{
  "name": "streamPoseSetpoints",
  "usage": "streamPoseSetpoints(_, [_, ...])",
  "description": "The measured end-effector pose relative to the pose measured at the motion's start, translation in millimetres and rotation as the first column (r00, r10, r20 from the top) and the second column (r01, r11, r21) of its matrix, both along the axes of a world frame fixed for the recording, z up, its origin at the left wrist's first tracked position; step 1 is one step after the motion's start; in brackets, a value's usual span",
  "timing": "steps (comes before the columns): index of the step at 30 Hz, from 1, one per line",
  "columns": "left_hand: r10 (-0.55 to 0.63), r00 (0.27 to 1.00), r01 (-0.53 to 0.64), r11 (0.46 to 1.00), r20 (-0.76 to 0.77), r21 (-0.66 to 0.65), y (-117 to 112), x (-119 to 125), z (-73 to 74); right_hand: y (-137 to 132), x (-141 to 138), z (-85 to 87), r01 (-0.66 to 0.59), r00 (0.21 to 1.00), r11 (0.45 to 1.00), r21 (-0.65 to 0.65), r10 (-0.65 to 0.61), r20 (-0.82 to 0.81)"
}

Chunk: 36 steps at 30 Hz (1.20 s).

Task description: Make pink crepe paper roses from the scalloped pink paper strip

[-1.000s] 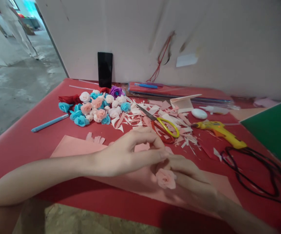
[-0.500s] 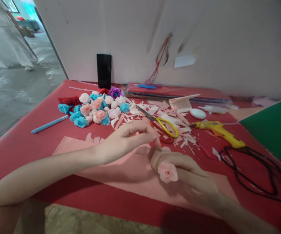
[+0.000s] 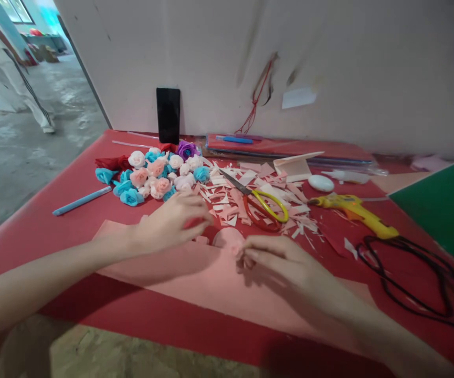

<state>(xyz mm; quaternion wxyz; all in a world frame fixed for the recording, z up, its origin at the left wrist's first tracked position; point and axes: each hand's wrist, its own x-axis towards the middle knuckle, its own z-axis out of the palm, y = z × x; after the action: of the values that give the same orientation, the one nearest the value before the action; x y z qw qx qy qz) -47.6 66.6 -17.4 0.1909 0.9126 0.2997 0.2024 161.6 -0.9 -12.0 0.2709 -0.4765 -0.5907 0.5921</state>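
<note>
My right hand (image 3: 277, 257) has its fingertips closed around a small pink paper rose (image 3: 235, 249), mostly hidden by the fingers. My left hand (image 3: 173, 220) hovers near the front of the flower pile, fingers bent and thumb apart, with nothing visible in it. A large pink paper sheet (image 3: 211, 273) lies beneath both hands. Between them, at the sheet's upper edge, rests a rounded pink paper piece (image 3: 227, 237). Scissors (image 3: 268, 205) with yellow and red handles lie beyond, on a heap of paper scraps (image 3: 230, 202).
Several paper flowers (image 3: 159, 168) are piled at the back left, beside a blue pen (image 3: 81, 201). A phone (image 3: 168, 115) leans on the wall. At right are a yellow glue gun (image 3: 352, 212), its black cord (image 3: 384, 283) and a green board (image 3: 443, 210).
My left hand has moved left, away from the right hand. My right hand has turned and shifted slightly left and up, so the pink rose now points away and is largely covered.
</note>
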Motion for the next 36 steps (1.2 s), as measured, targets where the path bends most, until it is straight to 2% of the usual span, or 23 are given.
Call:
streamPoseSetpoints(3, [0.043, 0.989, -0.021, 0.988, -0.139, 0.156, -4.0, -20.4, -24.4, -2.4, -5.4, -3.5, -0.188, 0.958, 0.982, 0.032, 0.176, 0.228])
streamPoseSetpoints(7, [0.092, 0.973, -0.056, 0.983, -0.210, 0.173, -14.6, -35.8, -38.2, -5.0, -10.4, -14.6, -0.386, 0.862, 0.922, 0.032, 0.349, 0.368])
streamPoseSetpoints(11, [0.163, 0.970, -0.129, 0.974, -0.179, 0.189, -20.4, -36.5, -41.4, -5.1, -12.1, -24.1, -0.472, 0.808, 0.877, 0.085, 0.393, 0.438])
streamPoseSetpoints(16, [0.196, 0.981, -0.187, 0.926, 0.005, 0.327, -21.1, -36.0, -51.3, -4.6, -12.9, -29.7, -0.502, 0.806, 0.853, 0.141, 0.402, 0.434])
streamPoseSetpoints(18, [0.194, 0.980, -0.196, 0.920, 0.039, 0.339, -22.1, -36.3, -52.8, -3.9, -13.1, -30.8, -0.503, 0.808, 0.851, 0.151, 0.401, 0.432])
streamPoseSetpoints(21, [0.211, 0.977, -0.204, 0.939, 0.006, 0.277, -24.9, -35.9, -50.7, -2.6, -12.8, -31.1, -0.488, 0.821, 0.859, 0.157, 0.391, 0.416])
streamPoseSetpoints(26, [0.236, 0.971, -0.232, 0.968, -0.034, 0.100, -26.2, -35.3, -47.4, -2.6, -12.5, -30.0, -0.485, 0.826, 0.860, 0.159, 0.391, 0.407])
streamPoseSetpoints(30, [0.269, 0.963, -0.268, 0.963, -0.019, 0.023, -21.8, -36.2, -49.4, -2.5, -13.4, -30.9, -0.483, 0.833, 0.858, 0.175, 0.388, 0.393])
streamPoseSetpoints(36, [0.356, 0.932, -0.355, 0.935, 0.074, -0.021, -16.3, -38.1, -49.1, -0.8, -13.0, -30.7, -0.475, 0.835, 0.867, 0.146, 0.392, 0.386])
